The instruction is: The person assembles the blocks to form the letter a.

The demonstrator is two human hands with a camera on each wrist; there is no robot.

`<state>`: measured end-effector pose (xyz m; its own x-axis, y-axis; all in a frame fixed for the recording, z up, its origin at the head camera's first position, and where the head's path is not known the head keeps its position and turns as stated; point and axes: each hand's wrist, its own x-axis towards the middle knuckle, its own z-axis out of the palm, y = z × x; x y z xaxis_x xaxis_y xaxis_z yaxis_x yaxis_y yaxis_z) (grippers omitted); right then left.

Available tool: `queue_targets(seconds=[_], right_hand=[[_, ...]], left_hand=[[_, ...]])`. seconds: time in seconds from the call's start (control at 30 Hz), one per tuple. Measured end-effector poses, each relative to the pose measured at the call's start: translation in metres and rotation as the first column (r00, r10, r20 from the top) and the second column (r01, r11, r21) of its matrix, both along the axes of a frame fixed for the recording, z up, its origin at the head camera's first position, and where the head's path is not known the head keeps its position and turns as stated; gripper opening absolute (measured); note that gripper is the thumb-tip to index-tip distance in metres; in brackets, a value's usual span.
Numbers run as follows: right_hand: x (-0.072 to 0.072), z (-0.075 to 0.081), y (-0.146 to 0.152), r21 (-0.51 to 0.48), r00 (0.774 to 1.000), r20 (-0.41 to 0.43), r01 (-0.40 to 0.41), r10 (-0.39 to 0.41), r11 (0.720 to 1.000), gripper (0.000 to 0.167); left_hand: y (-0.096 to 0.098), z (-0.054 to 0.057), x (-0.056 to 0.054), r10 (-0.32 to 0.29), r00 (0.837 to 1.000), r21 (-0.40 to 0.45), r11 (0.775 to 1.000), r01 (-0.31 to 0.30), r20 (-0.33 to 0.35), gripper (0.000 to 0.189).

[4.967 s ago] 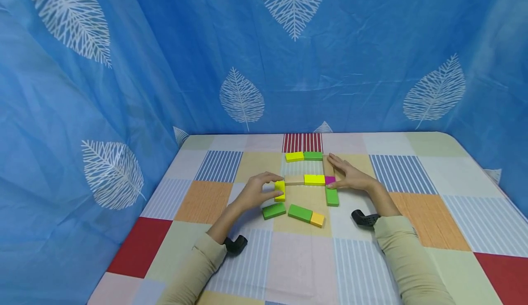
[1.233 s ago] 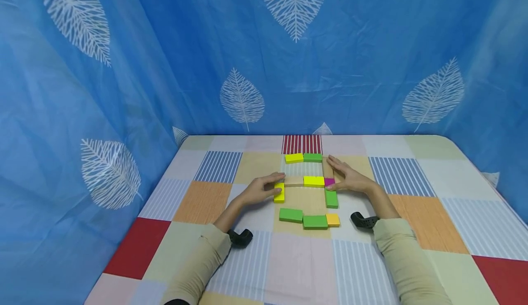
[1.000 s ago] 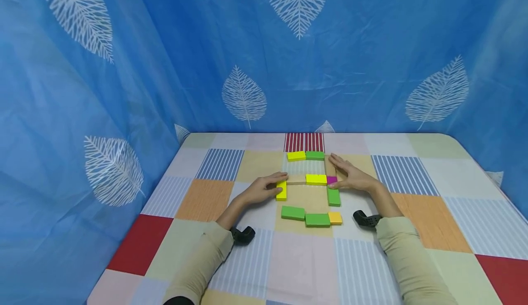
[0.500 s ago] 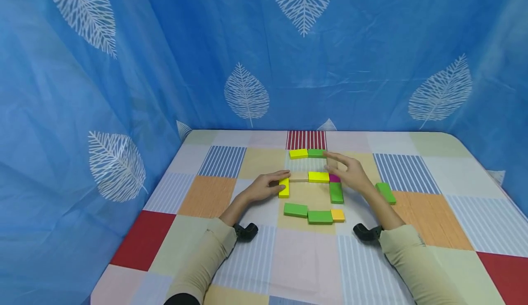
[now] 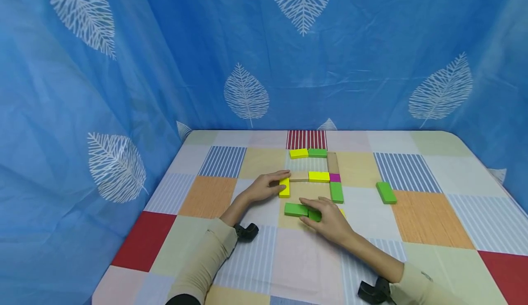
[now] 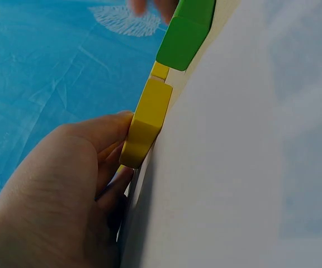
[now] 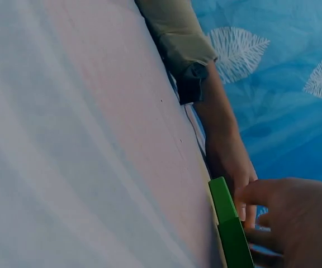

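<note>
Green block (image 5: 314, 215) lies between the thumb and fingers of the right hand (image 5: 331, 222), the nearer hand, long axis running crosswise; that grip is wide. The left hand (image 5: 262, 188) touches a yellow block (image 5: 284, 193).

There are five green blocks (image 5: 386, 192), three yellow blocks (image 5: 319, 177), two tan (image 5: 332, 163), one purple (image 5: 335, 177), one orange (image 5: 343, 213).

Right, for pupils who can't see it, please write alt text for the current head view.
A person's left hand touches a yellow block while their right hand covers part of the nearest block row. More coloured blocks form lines behind, and one green block lies apart to the right, on a patchwork tablecloth before a blue leaf-print curtain.
</note>
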<state>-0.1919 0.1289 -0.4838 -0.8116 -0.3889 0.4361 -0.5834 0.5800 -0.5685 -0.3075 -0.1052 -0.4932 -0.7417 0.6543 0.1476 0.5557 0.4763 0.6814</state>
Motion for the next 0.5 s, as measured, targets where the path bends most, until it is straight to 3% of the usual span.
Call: queue_targets(seconds=[0.1, 0.5], right_hand=[[0.0, -0.004, -0.002, 0.059, 0.998, -0.029, 0.05, -0.048, 0.997, 0.041], [0.006, -0.002, -0.016, 0.055, 0.984, 0.009, 0.177, -0.178, 0.983, 0.034]], left_hand=[[0.0, 0.0, 0.0, -0.003, 1.0, 0.005, 1.0, 0.003, 0.001, 0.046], [-0.001, 0.001, -0.001, 0.01, 1.0, -0.006, 1.0, -0.01, 0.008, 0.047]])
